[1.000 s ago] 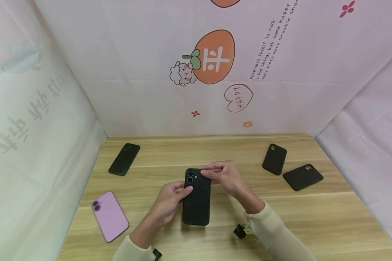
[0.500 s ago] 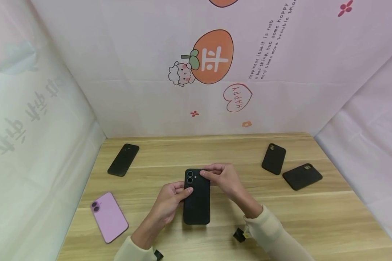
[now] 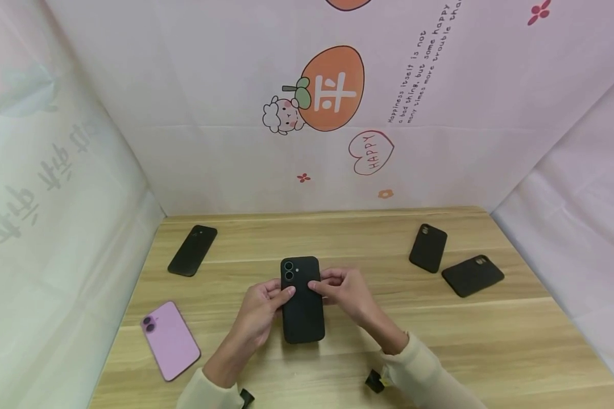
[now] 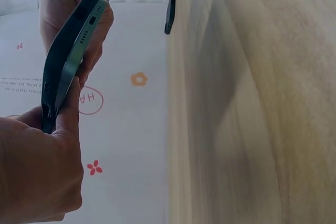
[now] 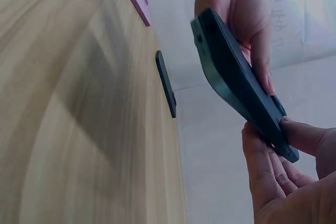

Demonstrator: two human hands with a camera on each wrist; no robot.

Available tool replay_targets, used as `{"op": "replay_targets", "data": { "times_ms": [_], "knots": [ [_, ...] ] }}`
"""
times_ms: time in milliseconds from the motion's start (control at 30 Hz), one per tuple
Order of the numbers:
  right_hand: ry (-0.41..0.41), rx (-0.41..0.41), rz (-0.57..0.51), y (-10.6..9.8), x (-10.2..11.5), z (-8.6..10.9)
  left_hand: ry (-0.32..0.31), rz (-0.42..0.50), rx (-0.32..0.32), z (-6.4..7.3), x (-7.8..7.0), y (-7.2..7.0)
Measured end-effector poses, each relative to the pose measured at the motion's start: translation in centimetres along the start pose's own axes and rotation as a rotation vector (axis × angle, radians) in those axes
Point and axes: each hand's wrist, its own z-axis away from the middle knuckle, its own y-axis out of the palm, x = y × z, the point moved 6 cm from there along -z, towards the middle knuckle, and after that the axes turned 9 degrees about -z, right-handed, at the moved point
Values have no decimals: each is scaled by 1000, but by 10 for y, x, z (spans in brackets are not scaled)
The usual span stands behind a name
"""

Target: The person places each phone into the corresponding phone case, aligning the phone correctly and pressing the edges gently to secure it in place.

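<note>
A phone in a black case (image 3: 303, 312) is held up over the table, back toward the head camera, two ringed lenses at its upper left. My left hand (image 3: 256, 312) grips its left side, thumb on the back below the lenses. On the opposite edge my right hand (image 3: 350, 292) pinches the upper part, thumb over the back and fingers behind. The left wrist view shows the phone's pale green edge (image 4: 84, 38) with its charging port, bare beside the dark case. In the right wrist view that phone (image 5: 247, 85) is tilted between both hands.
A pink phone (image 3: 171, 341) lies at the left, with a black phone (image 3: 193, 250) behind it. Two black phone cases (image 3: 428, 248) (image 3: 473, 276) lie at the right. White printed cloth (image 3: 235, 170) walls in the wooden table (image 3: 440, 346) at the back and sides.
The phone in its case has moved slightly left and away from me. My right hand has slid from its top right corner down along the right edge. My left hand keeps its grip.
</note>
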Motion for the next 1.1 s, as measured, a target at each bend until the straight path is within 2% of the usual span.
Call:
{"op": "replay_targets", "data": {
  "times_ms": [333, 600, 867, 1100],
  "knots": [
    [29, -1, -14, 10, -8, 7, 8, 26, -72, -2, -3, -9],
    [47, 1, 3, 15, -11, 11, -2, 34, -77, -2, -2, -12],
    [57, 36, -20, 14, -12, 10, -14, 50, -41, -1, 0, -12],
    [49, 108, -1, 13, -8, 11, -18, 63, 37, -2, -3, -12]
  ]
}}
